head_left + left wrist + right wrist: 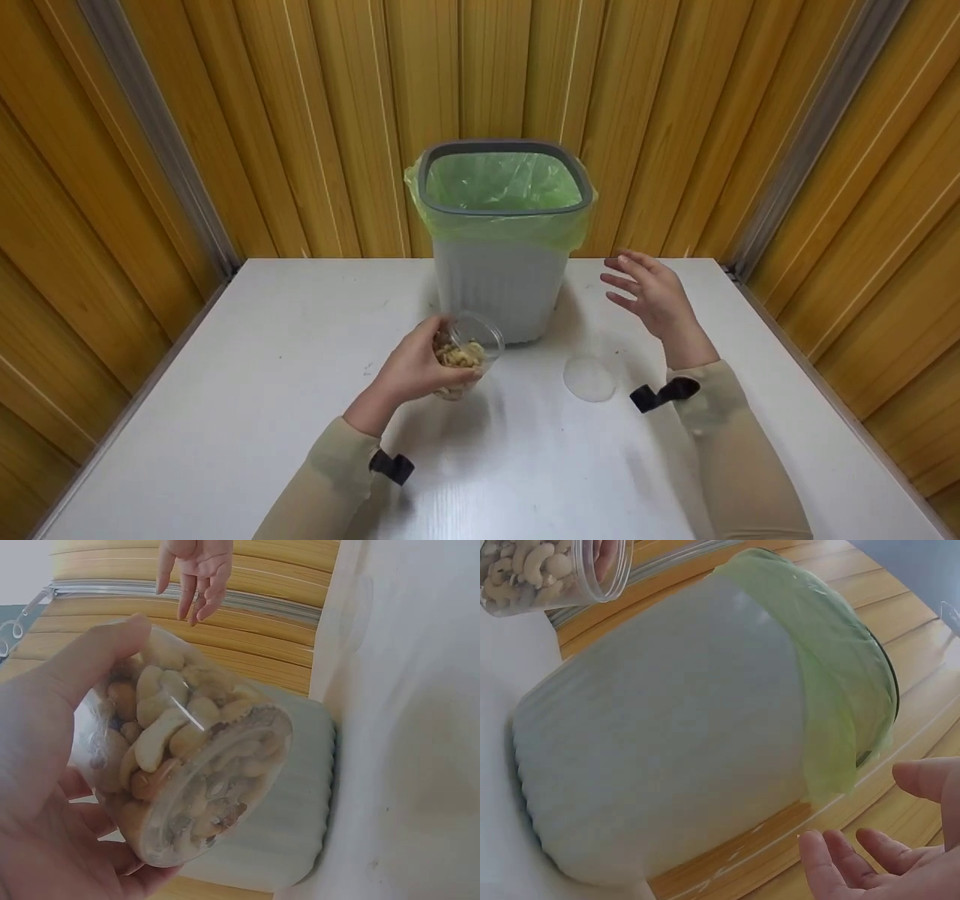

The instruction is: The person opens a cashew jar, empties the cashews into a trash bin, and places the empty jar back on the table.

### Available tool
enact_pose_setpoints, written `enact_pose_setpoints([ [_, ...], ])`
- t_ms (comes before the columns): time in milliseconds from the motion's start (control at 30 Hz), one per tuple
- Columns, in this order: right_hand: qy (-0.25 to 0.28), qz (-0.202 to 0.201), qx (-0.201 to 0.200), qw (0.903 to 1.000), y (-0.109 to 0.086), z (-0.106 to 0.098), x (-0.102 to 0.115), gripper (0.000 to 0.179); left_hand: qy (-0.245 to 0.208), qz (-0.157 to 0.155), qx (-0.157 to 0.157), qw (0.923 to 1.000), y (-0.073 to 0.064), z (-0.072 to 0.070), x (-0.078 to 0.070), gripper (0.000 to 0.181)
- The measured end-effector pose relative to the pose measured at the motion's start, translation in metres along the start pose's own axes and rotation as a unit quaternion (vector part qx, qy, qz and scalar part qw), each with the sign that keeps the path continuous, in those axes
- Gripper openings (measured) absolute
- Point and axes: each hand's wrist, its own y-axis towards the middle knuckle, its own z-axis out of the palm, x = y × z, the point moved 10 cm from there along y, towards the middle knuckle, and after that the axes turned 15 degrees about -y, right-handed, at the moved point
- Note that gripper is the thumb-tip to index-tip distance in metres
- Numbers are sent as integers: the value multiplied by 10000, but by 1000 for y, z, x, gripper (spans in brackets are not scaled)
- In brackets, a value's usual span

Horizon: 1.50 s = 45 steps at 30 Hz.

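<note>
My left hand (416, 365) grips a clear plastic jar (187, 742) of mixed nuts, cashews among them, raised over the table in front of the bin. The jar's rim (491, 337) has no lid on it, and the jar tilts toward the bin. In the left wrist view the thumb lies along one side and the fingers pass behind it. My right hand (654, 296) hangs in the air right of the bin, fingers spread and loosely bent, holding nothing. A clear round lid (589, 378) lies flat on the table between the hands.
A white bin (499, 285) stands at the table's back, lined with a green bag (502, 184) under a dark grey rim ring (504, 144). Wood-patterned panels (337, 112) wall in the white table (300, 450) at the back and both sides.
</note>
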Motion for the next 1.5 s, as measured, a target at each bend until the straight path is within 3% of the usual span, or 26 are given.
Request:
enact_pose_setpoints([
  [167, 503, -88, -39, 9987, 4, 3, 23, 23, 37, -14, -34, 10000, 2, -10, -8, 89],
  [333, 677, -169, -207, 9973, 11, 4, 47, 19, 86, 0, -50, 10000, 3, -21, -17, 85],
  [567, 669, -253, -337, 9969, 22, 8, 81, 22, 90, -34, 68, 9999, 6, -32, -31, 84],
  [733, 582, -171, -381, 9974, 30, 14, 98, 37, 114, 7, 138, 9998, 10, -42, -42, 83],
  [900, 258, -54, -377, 9989, 39, 17, 108, 54, 167, 68, 161, 9997, 11, -52, -56, 81],
  [1133, -157, -11, -269, 9995, 48, 24, 112, 56, 297, 167, 180, 9993, 13, -65, -74, 79],
  [1500, 351, -175, -343, 9986, 47, 32, 113, 54, 713, 180, -65, 9973, 17, -97, -119, 74],
])
